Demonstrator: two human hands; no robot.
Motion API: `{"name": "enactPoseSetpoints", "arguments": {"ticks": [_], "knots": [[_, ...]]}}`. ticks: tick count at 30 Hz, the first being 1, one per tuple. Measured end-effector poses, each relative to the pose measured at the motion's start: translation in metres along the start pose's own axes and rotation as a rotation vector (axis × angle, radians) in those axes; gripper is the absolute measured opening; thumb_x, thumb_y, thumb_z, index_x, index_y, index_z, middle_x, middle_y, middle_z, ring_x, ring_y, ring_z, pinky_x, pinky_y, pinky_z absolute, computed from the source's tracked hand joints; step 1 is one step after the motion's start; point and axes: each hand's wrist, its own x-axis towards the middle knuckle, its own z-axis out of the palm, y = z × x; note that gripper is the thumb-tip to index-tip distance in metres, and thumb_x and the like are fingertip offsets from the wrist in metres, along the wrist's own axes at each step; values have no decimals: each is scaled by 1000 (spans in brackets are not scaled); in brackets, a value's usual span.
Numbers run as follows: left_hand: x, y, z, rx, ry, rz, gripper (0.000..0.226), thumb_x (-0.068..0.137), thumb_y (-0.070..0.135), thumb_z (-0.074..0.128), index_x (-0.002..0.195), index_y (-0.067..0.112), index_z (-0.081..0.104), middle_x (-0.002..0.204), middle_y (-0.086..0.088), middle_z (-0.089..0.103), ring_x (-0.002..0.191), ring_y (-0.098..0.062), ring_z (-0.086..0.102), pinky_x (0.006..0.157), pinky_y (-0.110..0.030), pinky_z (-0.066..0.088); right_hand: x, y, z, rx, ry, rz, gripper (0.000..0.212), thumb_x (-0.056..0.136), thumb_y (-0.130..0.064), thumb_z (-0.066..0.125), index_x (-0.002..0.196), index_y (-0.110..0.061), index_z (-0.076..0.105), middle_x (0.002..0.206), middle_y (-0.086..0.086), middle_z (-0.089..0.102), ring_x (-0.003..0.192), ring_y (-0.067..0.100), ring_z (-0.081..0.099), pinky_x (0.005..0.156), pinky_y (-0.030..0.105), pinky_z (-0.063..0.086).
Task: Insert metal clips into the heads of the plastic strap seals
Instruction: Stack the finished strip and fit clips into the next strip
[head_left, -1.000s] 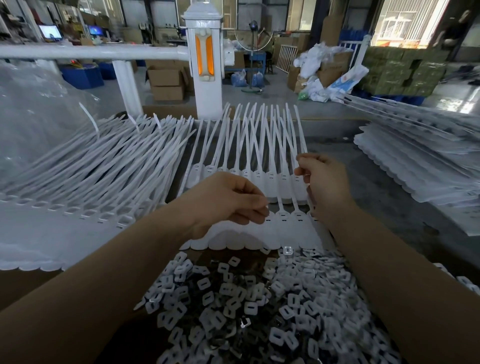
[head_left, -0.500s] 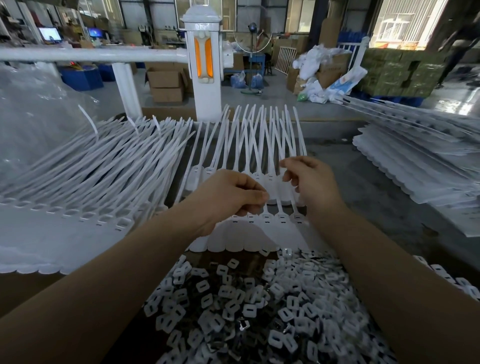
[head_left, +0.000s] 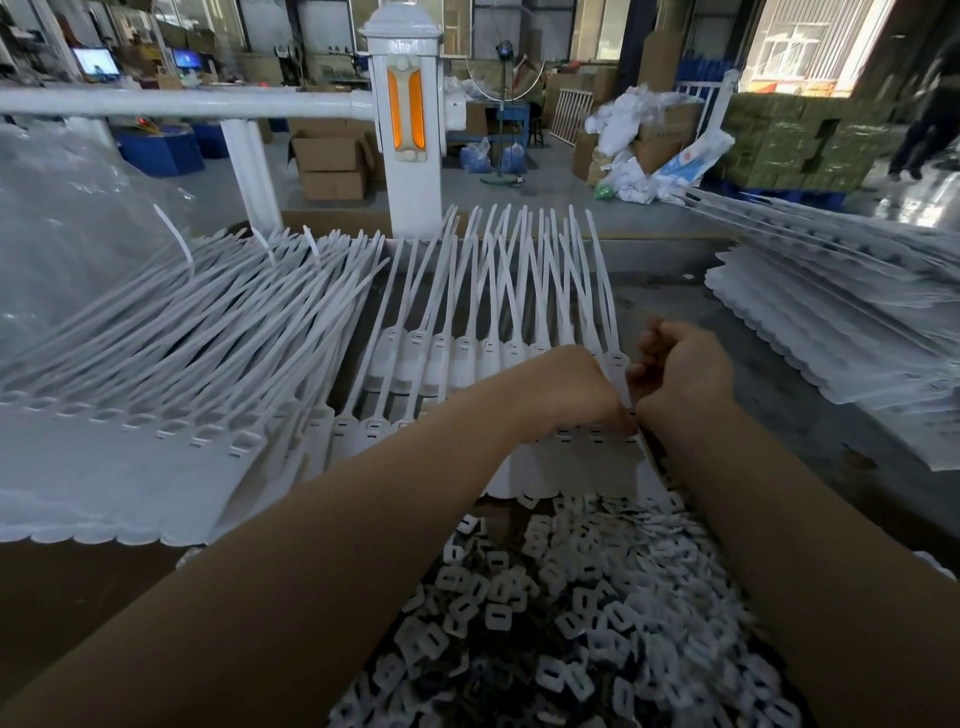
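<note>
Both hands met over the right end of the middle row of strap seals (head_left: 498, 358), white plastic, flat paddle heads side by side with slotted necks and long thin tails fanning away toward the white post (head_left: 402, 156). The left hand (head_left: 576, 389) lay knuckles-up on the heads, fingers curled under and out of sight, so whether it held anything could not be told. The right hand (head_left: 680, 371) was curled into a loose fist just beside it, fingertips pinching the edge of the end seal (head_left: 621, 371), which stood tilted up between the two hands. No clip could be made out in either hand.

In front, near the person, a heap of clips (head_left: 582, 597) covered the bench (head_left: 810, 415): small squarish pieces, pale with a slot through the middle, some darker and shiny underneath. The forearms crossed above that heap. To the left sat a bigger stack of seals (head_left: 156, 395), tails swept in a curve, with clear plastic sheeting (head_left: 67, 218) behind. To the right, more seals in flat layered stacks (head_left: 841, 332) with scalloped edges. Cardboard boxes (head_left: 332, 166) stood beyond the rail (head_left: 176, 101).
</note>
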Motion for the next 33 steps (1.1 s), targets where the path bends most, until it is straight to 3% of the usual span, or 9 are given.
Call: {"name": "enactPoseSetpoints", "arguments": {"ticks": [4, 9, 13, 20, 22, 27, 30, 33], "knots": [[5, 7, 1, 111, -12, -63, 20, 84, 19, 75, 93, 3, 70, 77, -7, 57, 59, -18, 49, 47, -21, 36, 2, 1, -1, -4, -12, 3, 19, 95, -12, 49, 80, -15, 60, 58, -3, 51, 46, 8, 39, 42, 18, 34], [8, 18, 0, 293, -43, -66, 19, 91, 26, 68, 85, 10, 60, 75, -2, 53, 61, -13, 49, 47, -18, 41, 4, 3, -1, -4, -20, -5, 18, 95, -12, 49, 83, -15, 62, 51, -5, 51, 44, 8, 38, 42, 18, 33], [10, 18, -3, 281, -41, -89, 24, 87, 27, 73, 92, 7, 60, 84, -5, 58, 74, -19, 57, 68, -29, 50, 6, 5, -1, -17, -30, -17, 17, 95, -13, 49, 85, -16, 62, 43, -7, 52, 39, 7, 38, 40, 18, 34], [8, 20, -2, 324, -53, -68, 34, 88, 27, 71, 113, 6, 63, 88, -3, 56, 74, -15, 55, 60, -24, 46, 8, 8, 0, -43, -31, -34, 16, 94, -13, 51, 85, -16, 63, 43, -8, 52, 43, 8, 38, 44, 19, 34], [8, 20, -2, 360, -38, -60, 36, 87, 29, 72, 113, 6, 63, 89, -3, 57, 81, -17, 56, 64, -26, 47, 8, 7, 0, -43, -26, -37, 16, 94, -13, 51, 84, -15, 63, 44, -7, 52, 42, 8, 37, 45, 20, 34], [9, 10, -2, 364, -26, -13, 39, 84, 29, 75, 115, 7, 67, 117, -10, 65, 105, -23, 61, 83, -30, 49, 6, 7, 0, -43, -31, -50, 16, 94, -11, 51, 84, -14, 63, 48, -6, 52, 42, 7, 40, 43, 19, 35], [6, -5, -9, 239, -21, 125, 23, 85, 27, 75, 101, 11, 75, 102, -5, 72, 83, -12, 61, 61, -20, 45, 6, 5, -1, -40, -44, -40, 17, 95, -11, 48, 86, -13, 62, 52, -4, 51, 42, 7, 38, 42, 18, 34], [-1, -20, -18, 130, -24, 236, 16, 87, 23, 72, 103, 19, 77, 88, 13, 71, 69, 8, 60, 57, -6, 41, 5, 3, -1, -39, -41, -15, 17, 97, -12, 47, 88, -13, 62, 53, -4, 50, 41, 7, 36, 41, 17, 33]]}}
